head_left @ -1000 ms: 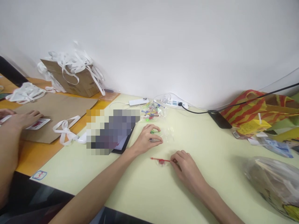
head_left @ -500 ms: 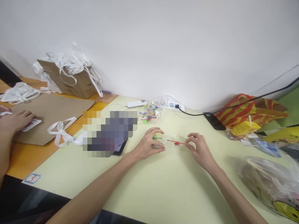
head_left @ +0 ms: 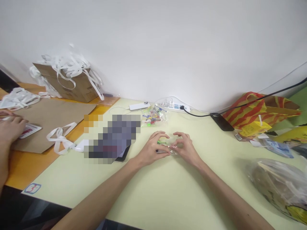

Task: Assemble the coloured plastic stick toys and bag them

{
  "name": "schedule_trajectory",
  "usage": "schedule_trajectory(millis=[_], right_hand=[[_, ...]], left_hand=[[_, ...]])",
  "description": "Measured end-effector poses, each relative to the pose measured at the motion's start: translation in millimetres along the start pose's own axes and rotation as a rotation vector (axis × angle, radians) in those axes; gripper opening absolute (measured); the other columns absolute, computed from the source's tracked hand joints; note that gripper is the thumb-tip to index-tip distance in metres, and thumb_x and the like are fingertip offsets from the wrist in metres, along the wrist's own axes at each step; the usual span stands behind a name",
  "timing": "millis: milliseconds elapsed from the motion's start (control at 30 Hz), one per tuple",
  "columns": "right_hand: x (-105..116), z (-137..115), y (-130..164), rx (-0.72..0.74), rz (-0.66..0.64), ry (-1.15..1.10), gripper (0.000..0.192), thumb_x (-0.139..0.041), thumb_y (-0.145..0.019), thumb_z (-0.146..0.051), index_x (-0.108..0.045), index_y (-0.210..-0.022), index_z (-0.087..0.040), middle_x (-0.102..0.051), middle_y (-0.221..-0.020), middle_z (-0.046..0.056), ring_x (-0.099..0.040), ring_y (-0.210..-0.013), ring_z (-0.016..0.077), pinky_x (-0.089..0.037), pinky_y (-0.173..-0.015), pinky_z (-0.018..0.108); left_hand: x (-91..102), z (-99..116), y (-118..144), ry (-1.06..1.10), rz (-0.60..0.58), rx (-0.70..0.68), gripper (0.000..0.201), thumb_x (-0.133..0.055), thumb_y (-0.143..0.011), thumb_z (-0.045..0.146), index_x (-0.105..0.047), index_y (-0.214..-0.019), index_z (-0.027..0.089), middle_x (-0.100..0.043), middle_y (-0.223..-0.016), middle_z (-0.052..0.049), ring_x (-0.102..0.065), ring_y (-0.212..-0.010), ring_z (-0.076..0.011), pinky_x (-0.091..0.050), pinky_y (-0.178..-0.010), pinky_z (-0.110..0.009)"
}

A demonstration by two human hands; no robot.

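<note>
My left hand (head_left: 153,148) curls round one side of a small clear plastic bag (head_left: 173,140), thumb and fingers holding its edge. A thin green piece (head_left: 162,142) shows between those fingers. Close against the bag's other side is my right hand (head_left: 185,147), its fingertips pinched on a thin red arrow-shaped piece (head_left: 173,147). Most of the red piece is hidden by the fingers and the bag's glare; I cannot tell how far it lies inside. Behind my hands lies another clear bag (head_left: 157,115) of several small coloured plastic pieces.
A tablet (head_left: 124,156), partly pixelated, lies left of my hands. At the back are a white power strip (head_left: 176,107), a white phone (head_left: 139,106) and a black phone (head_left: 222,122). A plastic-wrapped bundle (head_left: 275,188) sits right. Another person's hand (head_left: 13,127) works at far left.
My right hand has moved left with the red arrow-shaped piece, bringing it to the clear bag at my left hand. The left hand has stayed nearly in place.
</note>
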State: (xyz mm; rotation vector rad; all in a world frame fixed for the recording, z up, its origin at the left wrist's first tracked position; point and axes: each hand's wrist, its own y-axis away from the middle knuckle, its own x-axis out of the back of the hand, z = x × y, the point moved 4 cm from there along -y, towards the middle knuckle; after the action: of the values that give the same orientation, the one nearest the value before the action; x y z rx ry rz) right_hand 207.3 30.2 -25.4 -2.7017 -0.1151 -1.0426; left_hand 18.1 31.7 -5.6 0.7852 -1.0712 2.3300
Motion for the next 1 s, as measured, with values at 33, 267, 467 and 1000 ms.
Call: schedule_trajectory(millis=[33,267,467,1000], right_hand=[[-1,-1,-1,-0.014,0.000,-0.030,0.016,-0.074,-0.083,-0.038,-0.076,-0.074,-0.026,-0.058,-0.138,0.007,-0.043,-0.130,0.0334,-0.034,-0.109,0.057],[16,10,8,-0.030,-0.037,-0.206,0.026,-0.064,-0.090,-0.048,-0.081,-0.094,-0.029,-0.054,-0.148,0.006,-0.043,-0.137,0.0321,-0.033,-0.115,0.053],[35,45,26,-0.186,0.109,-0.268,0.045,-0.060,-0.089,-0.060,-0.065,-0.113,-0.022,-0.069,-0.118,0.012,-0.065,-0.100,0.0264,-0.052,-0.088,0.042],[24,8,46,-0.119,0.036,-0.163,0.028,-0.046,-0.095,-0.034,-0.045,-0.122,-0.027,-0.067,-0.083,0.000,-0.061,-0.074,0.0220,-0.047,-0.068,0.034]], left_hand=[[0.1,-1,0,0.001,0.002,0.000,0.006,-0.076,-0.086,0.029,-0.081,-0.087,0.032,-0.060,-0.130,-0.007,-0.045,-0.137,-0.0281,-0.043,-0.113,-0.051],[0.5,-1,1,0.002,-0.054,0.018,0.008,-0.077,-0.085,0.026,-0.081,-0.090,0.031,-0.062,-0.128,-0.007,-0.049,-0.133,-0.0273,-0.046,-0.111,-0.048],[-0.2,10,-2,-0.004,-0.158,-0.005,0.015,-0.082,-0.080,0.032,-0.080,-0.096,0.032,-0.064,-0.130,-0.006,-0.047,-0.137,-0.0308,-0.040,-0.116,-0.052],[12.6,-19,0,-0.088,-0.091,0.517,0.041,-0.041,-0.102,0.049,-0.071,-0.116,0.025,-0.075,-0.096,-0.002,-0.068,-0.090,-0.0202,-0.051,-0.082,-0.031]])
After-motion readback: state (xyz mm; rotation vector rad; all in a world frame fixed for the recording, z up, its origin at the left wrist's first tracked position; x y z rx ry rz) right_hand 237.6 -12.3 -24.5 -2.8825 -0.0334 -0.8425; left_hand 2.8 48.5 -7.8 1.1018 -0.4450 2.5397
